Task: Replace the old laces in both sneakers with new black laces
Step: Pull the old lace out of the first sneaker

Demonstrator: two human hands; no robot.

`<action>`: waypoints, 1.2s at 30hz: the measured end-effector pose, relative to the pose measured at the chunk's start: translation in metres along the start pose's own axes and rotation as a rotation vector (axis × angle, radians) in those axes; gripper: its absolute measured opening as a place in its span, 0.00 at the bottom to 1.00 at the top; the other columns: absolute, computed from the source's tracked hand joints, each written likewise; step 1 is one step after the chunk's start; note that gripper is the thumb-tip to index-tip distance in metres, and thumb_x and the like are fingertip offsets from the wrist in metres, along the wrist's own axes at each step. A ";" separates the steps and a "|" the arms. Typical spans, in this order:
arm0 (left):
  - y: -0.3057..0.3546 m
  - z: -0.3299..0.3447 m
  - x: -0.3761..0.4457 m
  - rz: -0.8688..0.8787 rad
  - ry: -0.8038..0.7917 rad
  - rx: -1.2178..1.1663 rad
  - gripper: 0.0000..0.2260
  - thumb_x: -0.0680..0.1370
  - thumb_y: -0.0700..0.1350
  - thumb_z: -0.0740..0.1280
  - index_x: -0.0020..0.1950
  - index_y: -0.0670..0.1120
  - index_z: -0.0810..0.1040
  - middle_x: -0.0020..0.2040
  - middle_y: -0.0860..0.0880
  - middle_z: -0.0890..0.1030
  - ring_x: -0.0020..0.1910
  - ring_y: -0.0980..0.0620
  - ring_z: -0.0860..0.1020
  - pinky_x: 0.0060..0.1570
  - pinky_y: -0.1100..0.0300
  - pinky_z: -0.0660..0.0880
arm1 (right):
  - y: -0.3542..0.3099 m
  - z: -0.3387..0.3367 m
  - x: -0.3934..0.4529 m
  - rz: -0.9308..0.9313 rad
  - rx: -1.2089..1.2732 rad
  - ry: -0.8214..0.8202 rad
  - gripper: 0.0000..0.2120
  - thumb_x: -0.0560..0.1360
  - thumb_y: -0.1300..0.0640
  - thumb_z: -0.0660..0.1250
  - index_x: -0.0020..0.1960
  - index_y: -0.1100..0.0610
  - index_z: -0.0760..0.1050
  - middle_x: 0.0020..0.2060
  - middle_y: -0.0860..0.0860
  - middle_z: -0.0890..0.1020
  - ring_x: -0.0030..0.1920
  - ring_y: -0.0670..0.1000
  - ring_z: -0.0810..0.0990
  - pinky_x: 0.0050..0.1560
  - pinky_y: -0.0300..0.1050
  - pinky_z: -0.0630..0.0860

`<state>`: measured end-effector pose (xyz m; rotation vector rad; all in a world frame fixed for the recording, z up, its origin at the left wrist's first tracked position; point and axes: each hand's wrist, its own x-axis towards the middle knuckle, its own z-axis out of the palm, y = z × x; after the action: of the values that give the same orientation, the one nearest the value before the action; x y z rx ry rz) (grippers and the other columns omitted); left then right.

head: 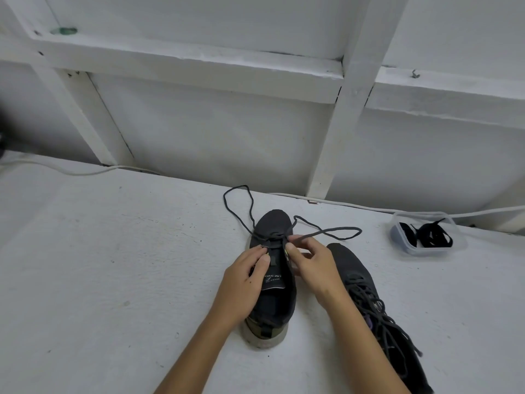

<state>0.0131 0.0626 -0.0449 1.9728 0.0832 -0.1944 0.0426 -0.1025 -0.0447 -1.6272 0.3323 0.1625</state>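
Observation:
A dark sneaker (274,223) stands in the middle of the white surface, toe pointing away from me. Its old grey lace (324,232) is mostly pulled out and loops over the toe to both sides. My left hand (244,277) grips the sneaker's left eyelet edge, fingertips at the lowest lace crossing. My right hand (311,261) pinches the grey lace at the right eyelet edge. A second dark sneaker (369,302), still laced in grey, lies to the right under my right forearm. New black laces (429,234) lie in a clear container.
The clear plastic container (403,245) sits at the right rear of the white surface (113,265). A white cable (369,207) runs along the back edge. White wall framing (341,123) rises right behind the surface.

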 end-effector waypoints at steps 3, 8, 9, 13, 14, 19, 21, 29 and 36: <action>0.000 -0.001 0.000 0.002 -0.009 0.016 0.17 0.83 0.53 0.60 0.71 0.54 0.75 0.69 0.61 0.74 0.68 0.65 0.70 0.65 0.71 0.63 | -0.002 0.005 0.001 0.040 0.034 0.094 0.07 0.83 0.56 0.63 0.52 0.58 0.76 0.48 0.56 0.84 0.41 0.50 0.83 0.38 0.42 0.81; -0.001 0.000 0.000 0.002 -0.007 0.011 0.17 0.83 0.53 0.60 0.71 0.54 0.75 0.69 0.61 0.74 0.68 0.64 0.70 0.68 0.67 0.64 | -0.002 0.004 0.000 0.055 0.117 0.087 0.05 0.83 0.54 0.63 0.55 0.56 0.74 0.47 0.51 0.84 0.42 0.48 0.84 0.43 0.48 0.83; 0.000 -0.001 -0.001 0.003 -0.006 0.010 0.17 0.83 0.53 0.60 0.71 0.54 0.75 0.69 0.61 0.74 0.68 0.64 0.70 0.68 0.67 0.64 | -0.001 0.003 -0.001 0.029 0.063 0.043 0.04 0.82 0.55 0.67 0.54 0.55 0.77 0.46 0.49 0.85 0.43 0.48 0.84 0.44 0.47 0.83; 0.000 -0.001 0.000 0.010 -0.003 0.021 0.17 0.83 0.53 0.60 0.71 0.53 0.76 0.69 0.60 0.74 0.68 0.63 0.70 0.68 0.66 0.65 | -0.003 0.003 -0.002 0.007 0.005 0.066 0.06 0.82 0.55 0.66 0.49 0.57 0.78 0.47 0.54 0.85 0.38 0.49 0.82 0.38 0.43 0.81; -0.001 -0.001 0.000 0.008 -0.003 0.023 0.17 0.83 0.53 0.60 0.71 0.53 0.75 0.69 0.60 0.74 0.68 0.64 0.70 0.67 0.68 0.64 | -0.006 0.004 -0.001 0.038 0.079 0.118 0.07 0.84 0.55 0.61 0.51 0.58 0.74 0.47 0.56 0.84 0.37 0.50 0.82 0.36 0.43 0.80; -0.002 0.001 0.001 0.014 0.000 0.020 0.17 0.83 0.53 0.60 0.71 0.54 0.75 0.68 0.62 0.74 0.68 0.66 0.69 0.62 0.76 0.61 | -0.013 0.000 -0.001 0.112 0.141 0.130 0.11 0.86 0.50 0.57 0.56 0.57 0.73 0.49 0.55 0.84 0.39 0.47 0.84 0.35 0.40 0.80; -0.002 0.001 0.001 0.016 -0.005 0.018 0.17 0.83 0.54 0.60 0.71 0.55 0.75 0.68 0.63 0.74 0.68 0.66 0.69 0.64 0.74 0.62 | -0.012 0.000 -0.003 0.088 0.074 0.051 0.13 0.82 0.47 0.64 0.54 0.57 0.79 0.47 0.54 0.85 0.40 0.45 0.84 0.39 0.42 0.82; -0.001 -0.016 0.019 -0.018 0.067 -0.055 0.09 0.82 0.50 0.65 0.59 0.54 0.82 0.55 0.60 0.82 0.52 0.72 0.76 0.50 0.78 0.69 | 0.001 0.006 -0.014 -0.033 -0.035 -0.024 0.17 0.81 0.45 0.66 0.69 0.44 0.78 0.63 0.42 0.81 0.59 0.38 0.80 0.63 0.44 0.78; 0.003 -0.013 0.057 0.057 0.119 0.205 0.05 0.75 0.47 0.74 0.49 0.54 0.81 0.45 0.56 0.81 0.40 0.60 0.78 0.42 0.74 0.71 | 0.015 0.022 -0.038 -0.097 -0.099 0.003 0.22 0.84 0.46 0.58 0.77 0.46 0.67 0.72 0.36 0.70 0.72 0.35 0.66 0.68 0.30 0.60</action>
<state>0.0709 0.0718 -0.0466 2.1880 0.0872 -0.0494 0.0043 -0.0773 -0.0494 -1.7377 0.2503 0.1035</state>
